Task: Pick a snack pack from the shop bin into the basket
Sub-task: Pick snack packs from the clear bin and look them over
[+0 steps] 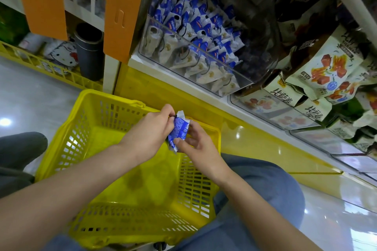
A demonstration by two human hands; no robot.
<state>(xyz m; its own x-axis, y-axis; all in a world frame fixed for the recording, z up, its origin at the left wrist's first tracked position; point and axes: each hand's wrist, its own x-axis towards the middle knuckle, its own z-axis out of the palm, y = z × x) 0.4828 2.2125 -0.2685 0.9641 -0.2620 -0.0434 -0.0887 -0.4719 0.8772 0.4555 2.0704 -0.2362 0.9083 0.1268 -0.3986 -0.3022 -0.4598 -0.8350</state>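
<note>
Head view: your hands hold the snack pack (179,128) at frame centre, over the far end of the yellow basket (61,138). Your left hand (151,130) pinches its crimped top edge, and your right hand (196,145) pinches the lower end between thumb and fingers. The pack looks light, soft and crinkly, probably slick film, so keep to the sealed ends and spare the middle. Straight down is open room into the basket's mouth, with only its lattice walls to miss. The shop bin (244,80), at upper centre, stands well apart.
</note>
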